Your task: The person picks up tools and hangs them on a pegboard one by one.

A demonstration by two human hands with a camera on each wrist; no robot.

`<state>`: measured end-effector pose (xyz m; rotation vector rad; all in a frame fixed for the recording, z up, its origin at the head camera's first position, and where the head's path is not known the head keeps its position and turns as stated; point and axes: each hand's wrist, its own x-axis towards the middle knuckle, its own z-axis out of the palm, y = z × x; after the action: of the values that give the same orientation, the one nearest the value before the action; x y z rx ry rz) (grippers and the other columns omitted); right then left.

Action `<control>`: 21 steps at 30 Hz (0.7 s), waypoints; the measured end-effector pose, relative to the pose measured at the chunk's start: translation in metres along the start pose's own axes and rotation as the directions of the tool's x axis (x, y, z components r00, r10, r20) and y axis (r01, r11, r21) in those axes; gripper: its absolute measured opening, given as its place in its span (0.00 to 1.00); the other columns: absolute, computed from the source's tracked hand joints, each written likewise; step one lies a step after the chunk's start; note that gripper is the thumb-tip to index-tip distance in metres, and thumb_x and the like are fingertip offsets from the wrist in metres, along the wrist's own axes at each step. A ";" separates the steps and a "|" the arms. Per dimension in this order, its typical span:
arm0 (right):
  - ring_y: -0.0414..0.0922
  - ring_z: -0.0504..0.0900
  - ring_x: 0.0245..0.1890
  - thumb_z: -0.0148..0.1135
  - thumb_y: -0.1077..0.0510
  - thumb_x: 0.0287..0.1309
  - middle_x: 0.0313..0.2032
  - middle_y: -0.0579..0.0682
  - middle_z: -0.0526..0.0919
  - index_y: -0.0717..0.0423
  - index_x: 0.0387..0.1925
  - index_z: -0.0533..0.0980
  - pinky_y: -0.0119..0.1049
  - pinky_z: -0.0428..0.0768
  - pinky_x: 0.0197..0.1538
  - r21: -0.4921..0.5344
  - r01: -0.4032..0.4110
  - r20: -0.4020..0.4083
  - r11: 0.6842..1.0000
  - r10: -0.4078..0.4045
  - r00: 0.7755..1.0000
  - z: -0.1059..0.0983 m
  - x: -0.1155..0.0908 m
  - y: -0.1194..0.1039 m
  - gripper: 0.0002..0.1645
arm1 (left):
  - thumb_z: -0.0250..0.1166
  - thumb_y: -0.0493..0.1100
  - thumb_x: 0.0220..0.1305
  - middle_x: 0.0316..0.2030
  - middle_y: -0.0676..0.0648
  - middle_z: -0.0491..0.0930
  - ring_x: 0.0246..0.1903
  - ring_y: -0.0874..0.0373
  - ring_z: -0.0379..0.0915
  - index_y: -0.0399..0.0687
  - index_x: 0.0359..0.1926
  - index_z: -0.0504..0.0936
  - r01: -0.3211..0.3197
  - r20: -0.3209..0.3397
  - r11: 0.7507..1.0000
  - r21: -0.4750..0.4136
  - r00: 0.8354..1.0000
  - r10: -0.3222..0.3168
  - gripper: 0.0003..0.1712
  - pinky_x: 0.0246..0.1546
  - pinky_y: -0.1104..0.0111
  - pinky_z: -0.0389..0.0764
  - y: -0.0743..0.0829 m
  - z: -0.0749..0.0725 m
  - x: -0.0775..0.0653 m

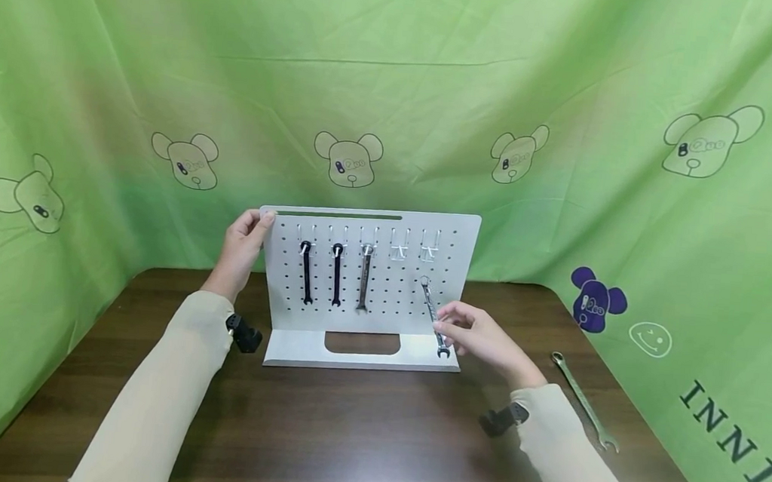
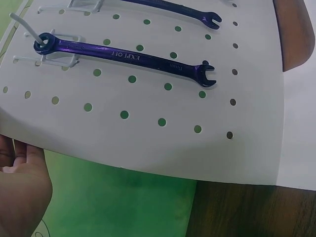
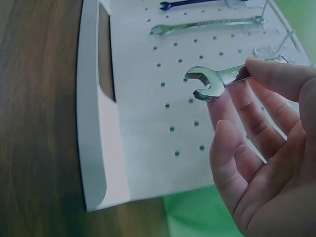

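Note:
A white pegboard [image 1: 393, 323] stands on the table. My left hand [image 1: 238, 250] grips its upper left corner, the thumb in front. With thumb and fingers my right hand [image 1: 477, 337] pinches a silver combination wrench [image 3: 212, 85], tilted before the board's lower right part. Its open end points down, and its ring end is up below the rightmost hook [image 1: 429, 253]. From hooks on the left hang two dark purple-blue wrenches, the outer one [image 2: 123, 55] and the inner one [image 1: 337, 276], then a silver wrench [image 1: 365, 281]. Another hook [image 1: 399, 252] sits right of these.
A larger wrench [image 1: 584, 400] lies on the wooden table [image 1: 357, 435], right of my right forearm. Green printed cloth [image 1: 437, 109] hangs behind the table and along both sides. The board's base has a cut-out slot [image 1: 361, 343].

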<state>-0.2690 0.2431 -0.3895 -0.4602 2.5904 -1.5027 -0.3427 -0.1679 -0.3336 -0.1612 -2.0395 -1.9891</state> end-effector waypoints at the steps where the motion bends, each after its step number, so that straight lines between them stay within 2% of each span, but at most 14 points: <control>1: 0.51 0.79 0.33 0.65 0.54 0.67 0.33 0.52 0.80 0.60 0.49 0.76 0.39 0.79 0.31 0.006 0.014 -0.002 1.000 -0.014 1.000 0.001 0.002 -0.002 0.16 | 0.57 0.57 0.74 0.41 0.51 0.71 0.41 0.59 0.65 0.47 0.47 0.75 0.001 0.001 1.000 0.000 1.000 -0.001 0.18 0.46 0.66 0.68 0.000 0.000 0.000; 11: 0.46 0.79 0.32 0.64 0.59 0.67 0.33 0.53 0.81 0.62 0.49 0.75 0.34 0.78 0.29 0.113 0.098 -0.029 0.989 -0.096 0.995 0.018 0.013 -0.017 0.14 | 0.57 0.56 0.74 0.41 0.51 0.71 0.41 0.60 0.65 0.48 0.46 0.75 0.006 0.006 1.000 -0.003 1.000 -0.006 0.16 0.46 0.66 0.67 0.000 0.000 0.001; 21: 0.47 0.79 0.33 0.64 0.56 0.68 0.33 0.53 0.80 0.61 0.49 0.75 0.34 0.77 0.30 0.138 0.119 -0.064 0.983 -0.111 0.992 0.029 0.023 -0.026 0.15 | 0.57 0.57 0.74 0.40 0.51 0.70 0.40 0.59 0.64 0.46 0.48 0.75 -0.007 0.005 1.000 0.002 1.000 0.007 0.18 0.45 0.66 0.67 0.001 -0.001 -0.002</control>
<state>-0.2786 0.1998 -0.3802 -0.5678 2.5148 -1.7466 -0.3408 -0.1684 -0.3328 -0.1737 -2.0408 -1.9844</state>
